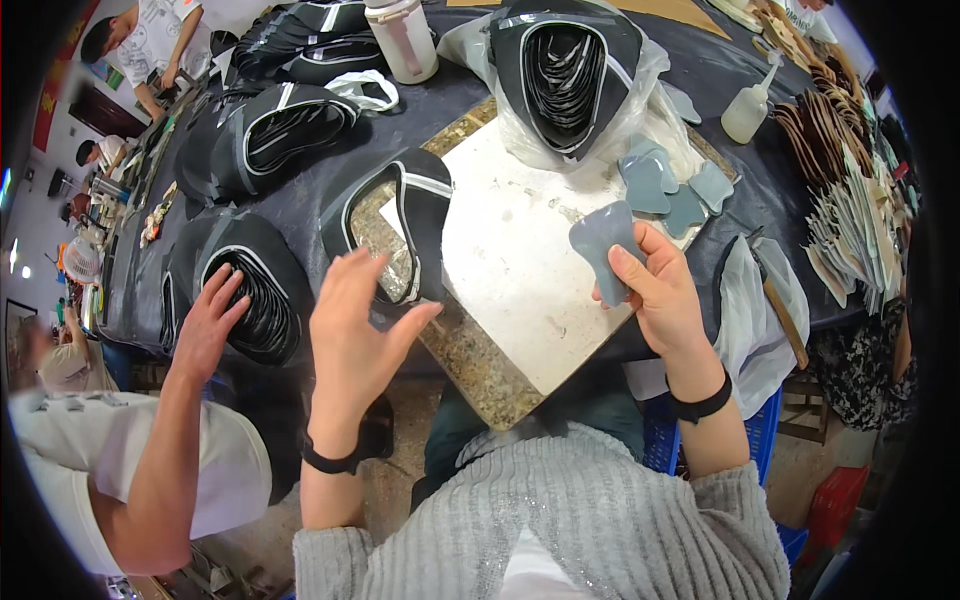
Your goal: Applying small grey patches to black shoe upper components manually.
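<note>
Though thin and likely light and bendable, the grey pad (604, 245) sits pinched by its lower end in the right hand (660, 295), above the white board (510, 260); edges suit gripping best. The left hand (355, 320) hovers spread, empty, beside a black shoe piece (425, 225). More grey pads (665, 185) lie beyond.
</note>
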`<control>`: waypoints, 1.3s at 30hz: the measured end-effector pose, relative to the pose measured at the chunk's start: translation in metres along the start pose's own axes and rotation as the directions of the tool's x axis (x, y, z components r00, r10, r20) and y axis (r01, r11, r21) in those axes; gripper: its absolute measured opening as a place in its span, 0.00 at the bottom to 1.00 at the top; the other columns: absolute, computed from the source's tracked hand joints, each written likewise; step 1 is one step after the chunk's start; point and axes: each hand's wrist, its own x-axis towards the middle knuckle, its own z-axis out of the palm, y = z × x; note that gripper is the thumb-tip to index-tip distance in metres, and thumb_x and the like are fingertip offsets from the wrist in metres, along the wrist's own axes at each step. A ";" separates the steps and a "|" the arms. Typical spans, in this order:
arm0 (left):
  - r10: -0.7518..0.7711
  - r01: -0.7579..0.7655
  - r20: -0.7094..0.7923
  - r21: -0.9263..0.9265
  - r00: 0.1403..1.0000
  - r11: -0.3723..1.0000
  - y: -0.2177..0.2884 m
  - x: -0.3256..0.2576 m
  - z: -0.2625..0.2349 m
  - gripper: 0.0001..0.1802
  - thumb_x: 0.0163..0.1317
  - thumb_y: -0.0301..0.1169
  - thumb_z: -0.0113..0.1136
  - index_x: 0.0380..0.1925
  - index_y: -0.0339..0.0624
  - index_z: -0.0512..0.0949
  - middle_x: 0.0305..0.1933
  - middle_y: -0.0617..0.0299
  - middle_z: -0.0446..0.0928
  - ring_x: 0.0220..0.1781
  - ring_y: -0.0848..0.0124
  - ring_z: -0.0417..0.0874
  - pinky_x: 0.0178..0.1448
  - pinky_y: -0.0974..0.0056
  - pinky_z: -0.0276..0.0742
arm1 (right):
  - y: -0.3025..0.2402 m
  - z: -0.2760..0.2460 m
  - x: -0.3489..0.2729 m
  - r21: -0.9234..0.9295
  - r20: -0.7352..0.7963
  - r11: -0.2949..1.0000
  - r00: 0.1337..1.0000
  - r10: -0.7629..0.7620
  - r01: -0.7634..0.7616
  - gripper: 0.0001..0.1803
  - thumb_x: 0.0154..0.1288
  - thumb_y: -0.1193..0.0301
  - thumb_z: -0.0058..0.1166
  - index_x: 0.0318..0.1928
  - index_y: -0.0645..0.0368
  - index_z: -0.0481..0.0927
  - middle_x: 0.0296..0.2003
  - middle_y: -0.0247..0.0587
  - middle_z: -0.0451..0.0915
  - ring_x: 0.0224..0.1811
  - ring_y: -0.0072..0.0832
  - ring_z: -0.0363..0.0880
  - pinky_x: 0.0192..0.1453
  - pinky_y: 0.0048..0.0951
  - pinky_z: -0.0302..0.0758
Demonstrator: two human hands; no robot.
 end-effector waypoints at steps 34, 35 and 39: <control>-0.003 0.520 0.550 -0.787 0.835 0.333 0.019 0.013 -0.006 0.16 0.56 0.18 0.44 0.46 0.25 0.71 0.41 0.60 0.76 0.42 0.79 0.73 0.46 0.74 0.68 | -0.022 0.071 0.010 -0.471 0.369 0.867 0.929 0.025 0.164 0.11 0.57 0.68 0.57 0.26 0.64 0.76 0.18 0.29 0.73 0.22 0.12 0.65 0.25 0.19 0.64; 0.001 0.504 0.538 -0.792 0.843 0.344 0.019 0.013 -0.006 0.16 0.56 0.19 0.44 0.45 0.25 0.72 0.41 0.60 0.76 0.42 0.79 0.73 0.45 0.75 0.68 | -0.022 0.071 0.009 -0.472 0.368 0.867 0.930 0.025 0.163 0.11 0.57 0.68 0.57 0.26 0.64 0.76 0.18 0.29 0.73 0.22 0.12 0.65 0.25 0.19 0.64; -0.018 0.503 0.532 -0.788 0.846 0.354 0.023 0.011 -0.007 0.16 0.56 0.19 0.44 0.44 0.26 0.72 0.40 0.61 0.76 0.41 0.80 0.73 0.45 0.74 0.68 | -0.021 0.070 0.008 -0.436 0.371 0.886 0.928 0.016 0.160 0.11 0.57 0.68 0.57 0.26 0.64 0.76 0.17 0.29 0.72 0.22 0.12 0.65 0.24 0.18 0.63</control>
